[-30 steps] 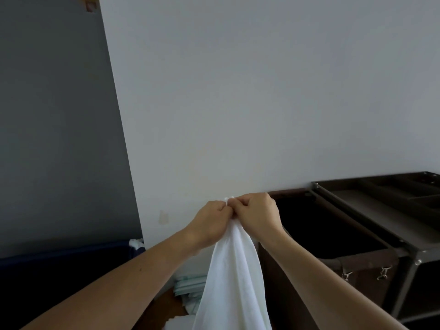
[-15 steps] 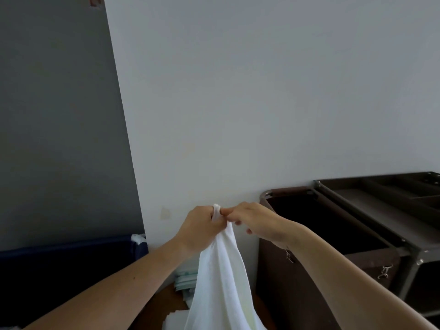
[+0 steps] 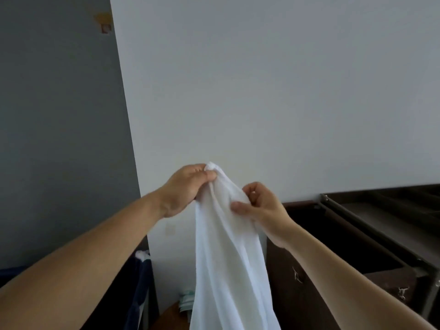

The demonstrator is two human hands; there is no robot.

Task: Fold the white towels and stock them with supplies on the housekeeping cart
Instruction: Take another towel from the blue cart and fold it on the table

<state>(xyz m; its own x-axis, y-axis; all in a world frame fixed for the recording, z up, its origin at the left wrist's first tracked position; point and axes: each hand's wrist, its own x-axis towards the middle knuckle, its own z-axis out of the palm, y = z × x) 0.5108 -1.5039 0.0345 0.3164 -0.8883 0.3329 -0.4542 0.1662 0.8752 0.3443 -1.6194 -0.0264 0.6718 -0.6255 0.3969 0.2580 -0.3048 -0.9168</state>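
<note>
White, thin and creased, the towel [image 3: 228,258] hangs in long folds just left of the dark brown housekeeping cart [image 3: 371,236]. The left hand [image 3: 185,186] pinches its top corner between thumb and curled fingers; the right hand [image 3: 259,206], nearer the cart, pinches the edge lower down.

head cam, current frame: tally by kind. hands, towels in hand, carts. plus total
Hands: 2 (left hand, right hand)
Towels in hand: 1 (white towel, gripped by both hands)
Carts: 1 (housekeeping cart)
Total: 4
</note>
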